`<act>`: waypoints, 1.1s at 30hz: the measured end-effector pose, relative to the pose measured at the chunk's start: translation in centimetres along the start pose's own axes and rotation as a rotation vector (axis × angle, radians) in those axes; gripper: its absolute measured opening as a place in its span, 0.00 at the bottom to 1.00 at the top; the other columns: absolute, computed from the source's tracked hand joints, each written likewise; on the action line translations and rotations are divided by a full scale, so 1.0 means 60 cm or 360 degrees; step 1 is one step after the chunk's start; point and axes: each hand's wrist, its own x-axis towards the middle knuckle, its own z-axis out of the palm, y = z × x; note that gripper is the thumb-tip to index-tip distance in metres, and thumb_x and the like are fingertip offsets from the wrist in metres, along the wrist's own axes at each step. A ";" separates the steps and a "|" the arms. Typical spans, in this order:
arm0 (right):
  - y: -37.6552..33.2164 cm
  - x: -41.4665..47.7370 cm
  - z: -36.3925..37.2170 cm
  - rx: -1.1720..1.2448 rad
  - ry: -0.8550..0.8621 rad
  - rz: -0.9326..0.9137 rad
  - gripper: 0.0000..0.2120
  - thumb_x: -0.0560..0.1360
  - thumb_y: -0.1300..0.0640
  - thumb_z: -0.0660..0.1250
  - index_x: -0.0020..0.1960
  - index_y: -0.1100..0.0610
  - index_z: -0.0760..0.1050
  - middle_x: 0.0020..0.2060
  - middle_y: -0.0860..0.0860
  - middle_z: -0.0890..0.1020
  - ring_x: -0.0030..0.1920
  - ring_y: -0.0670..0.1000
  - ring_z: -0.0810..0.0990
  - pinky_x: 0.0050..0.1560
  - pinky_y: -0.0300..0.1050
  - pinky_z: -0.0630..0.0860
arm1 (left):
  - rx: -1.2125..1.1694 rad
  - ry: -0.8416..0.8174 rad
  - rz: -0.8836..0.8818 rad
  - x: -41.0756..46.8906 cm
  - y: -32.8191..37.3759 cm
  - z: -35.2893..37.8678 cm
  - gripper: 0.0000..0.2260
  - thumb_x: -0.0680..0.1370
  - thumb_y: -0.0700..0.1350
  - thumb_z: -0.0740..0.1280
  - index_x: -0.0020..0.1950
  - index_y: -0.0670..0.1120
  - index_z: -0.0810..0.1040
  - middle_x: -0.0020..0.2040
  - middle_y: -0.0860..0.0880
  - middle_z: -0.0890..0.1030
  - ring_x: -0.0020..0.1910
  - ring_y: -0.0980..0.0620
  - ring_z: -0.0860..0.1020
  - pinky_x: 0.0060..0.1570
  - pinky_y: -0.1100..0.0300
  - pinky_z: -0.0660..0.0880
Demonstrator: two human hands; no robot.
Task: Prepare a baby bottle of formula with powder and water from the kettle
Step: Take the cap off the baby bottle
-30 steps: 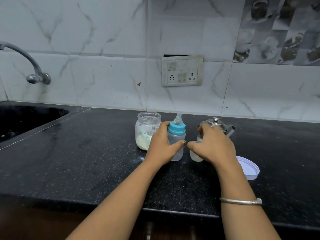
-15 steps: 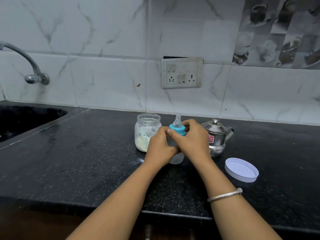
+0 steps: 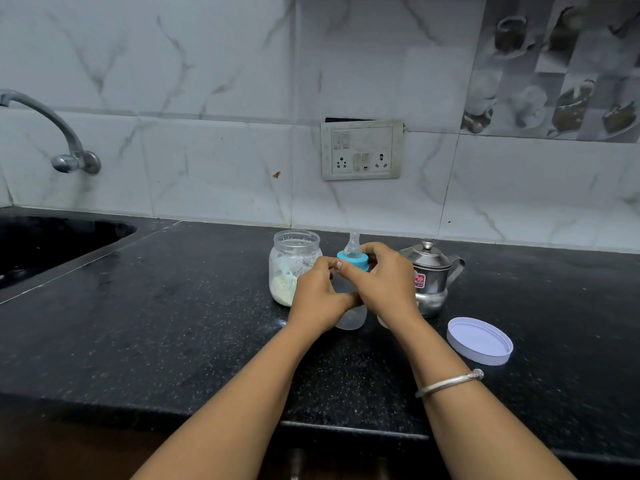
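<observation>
Both hands on the baby bottle, gripping body and blue collar, likely to twist the top.

The bottle (image 3: 350,315) stands upright on the black desk (image 3: 173,323), between the open powder jar (image 3: 294,266) on its left and the steel kettle (image 3: 431,278) on its right. The left hand (image 3: 317,296) is closed round the clear body, apparently to keep it from turning, while the right hand (image 3: 384,280) curls its fingers over the blue collar (image 3: 353,260) under the teat (image 3: 353,245). Whether the top is being loosened or tightened cannot be told; the visible base of the bottle looks clear, so it is probably being opened for filling. The jar's white lid (image 3: 479,341) lies on the desk to the right, well apart, leaving the powder ready to scoop and the kettle near for pouring.
</observation>
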 end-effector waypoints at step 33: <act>-0.016 0.000 0.007 -0.0140 -0.0022 -0.0034 0.27 0.64 0.42 0.74 0.56 0.55 0.71 0.50 0.51 0.75 0.51 0.51 0.74 0.51 0.45 0.70 | -0.0139 -0.0078 -0.0033 0.012 -0.012 -0.006 0.25 0.54 0.52 0.73 0.50 0.49 0.76 0.46 0.52 0.83 0.47 0.54 0.81 0.49 0.51 0.79</act>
